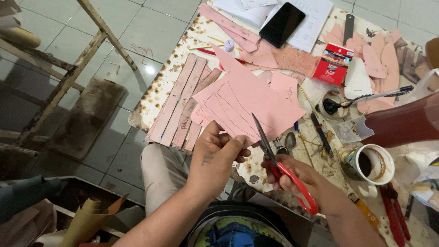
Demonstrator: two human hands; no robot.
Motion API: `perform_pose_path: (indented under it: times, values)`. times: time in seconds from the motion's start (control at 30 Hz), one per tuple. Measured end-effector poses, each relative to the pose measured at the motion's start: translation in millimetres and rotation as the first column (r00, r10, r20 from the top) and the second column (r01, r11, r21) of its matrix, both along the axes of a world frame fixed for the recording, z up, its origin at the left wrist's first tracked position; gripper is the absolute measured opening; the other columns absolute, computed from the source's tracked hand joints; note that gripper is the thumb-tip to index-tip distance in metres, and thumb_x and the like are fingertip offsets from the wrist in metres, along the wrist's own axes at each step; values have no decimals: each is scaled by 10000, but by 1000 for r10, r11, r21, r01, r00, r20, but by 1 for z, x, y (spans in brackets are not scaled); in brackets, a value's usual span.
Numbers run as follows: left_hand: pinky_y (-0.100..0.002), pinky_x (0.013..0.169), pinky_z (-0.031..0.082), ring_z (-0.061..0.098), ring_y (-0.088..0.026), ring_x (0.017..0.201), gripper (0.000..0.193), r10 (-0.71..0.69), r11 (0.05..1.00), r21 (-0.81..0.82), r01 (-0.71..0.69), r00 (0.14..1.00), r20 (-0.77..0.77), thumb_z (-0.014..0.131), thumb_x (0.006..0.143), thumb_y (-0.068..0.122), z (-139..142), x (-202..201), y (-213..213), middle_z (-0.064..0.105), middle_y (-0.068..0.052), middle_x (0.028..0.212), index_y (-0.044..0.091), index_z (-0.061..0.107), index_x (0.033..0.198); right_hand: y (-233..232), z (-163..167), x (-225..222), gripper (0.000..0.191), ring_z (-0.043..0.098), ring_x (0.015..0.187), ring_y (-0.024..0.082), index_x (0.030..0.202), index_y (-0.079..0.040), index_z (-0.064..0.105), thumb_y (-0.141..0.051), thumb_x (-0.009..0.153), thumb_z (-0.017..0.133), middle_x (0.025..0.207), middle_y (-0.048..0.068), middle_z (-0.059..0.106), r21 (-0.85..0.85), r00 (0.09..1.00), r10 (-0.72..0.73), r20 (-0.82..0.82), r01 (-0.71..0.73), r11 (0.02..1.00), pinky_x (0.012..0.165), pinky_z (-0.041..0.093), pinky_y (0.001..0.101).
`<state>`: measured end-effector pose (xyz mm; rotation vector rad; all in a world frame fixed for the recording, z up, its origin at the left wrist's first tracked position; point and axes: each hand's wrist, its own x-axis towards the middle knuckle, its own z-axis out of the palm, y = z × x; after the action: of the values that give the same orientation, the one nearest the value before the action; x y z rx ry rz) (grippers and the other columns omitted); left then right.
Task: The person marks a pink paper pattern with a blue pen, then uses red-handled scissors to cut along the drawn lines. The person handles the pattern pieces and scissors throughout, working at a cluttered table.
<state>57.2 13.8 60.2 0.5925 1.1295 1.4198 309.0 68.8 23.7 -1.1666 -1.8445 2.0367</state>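
My left hand (215, 158) pinches the near edge of a large pink sheet (249, 98) marked with pencil outlines, holding it up over the worn table (157, 93). In my right hand (292, 176) are red-handled scissors (292, 176), fingers through the loops. Their dark blades (261, 132) point away from me and bite into the sheet's near edge, beside my left thumb.
Long pink strips (180, 103) lie left of the sheet, more pink cut-outs (379, 57) at the back right. A black phone (282, 24) rests on papers. A red carton (334, 64), a stained cup (370, 162), a glue pot with brush (331, 106) and red pliers (393, 210) crowd the right.
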Motion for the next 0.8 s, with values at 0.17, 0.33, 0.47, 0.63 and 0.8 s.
perform_pose_path:
  times: [0.17,0.33,0.47,0.63,0.8]
  values:
    - [-290,688,553,672,-133,766,220,9,999,50,-10,1000,16,608,961,83,-1,0,-1,713,-81,940,2,574,1163,-6,-6,0,699,632,870,186,1326,-2,582,-525,870,661,999,92,679,-99,990,-109,-89,100,990,771,566,344]
    - [-287,673,541,664,-129,755,214,3,999,32,-3,1000,5,610,959,84,-2,-1,-1,713,-72,926,4,581,1156,-5,-5,-1,665,624,875,184,1311,6,594,-503,886,657,993,86,673,-101,994,-84,-71,77,992,770,549,331]
    - [-285,664,539,663,-130,751,215,4,1000,26,-4,1000,3,610,953,73,-4,-1,0,715,-73,924,6,582,1155,-3,-3,-3,668,632,874,182,1295,3,606,-519,880,647,981,83,683,-76,997,-72,-25,70,995,763,551,330]
    - [-286,673,551,672,-140,757,200,17,999,28,-18,1000,19,612,958,56,-13,1,0,706,-86,927,-3,584,1147,-3,-3,-4,678,635,869,177,1267,3,616,-556,885,636,984,75,675,-42,999,-43,-33,41,998,768,554,328]
    - [-339,770,609,726,-180,863,132,126,989,72,-133,988,86,624,978,79,-29,-1,8,743,-103,969,6,605,1087,0,-7,-7,707,644,830,176,1233,32,638,-567,861,675,946,78,668,-108,990,-96,-102,85,991,737,542,332]
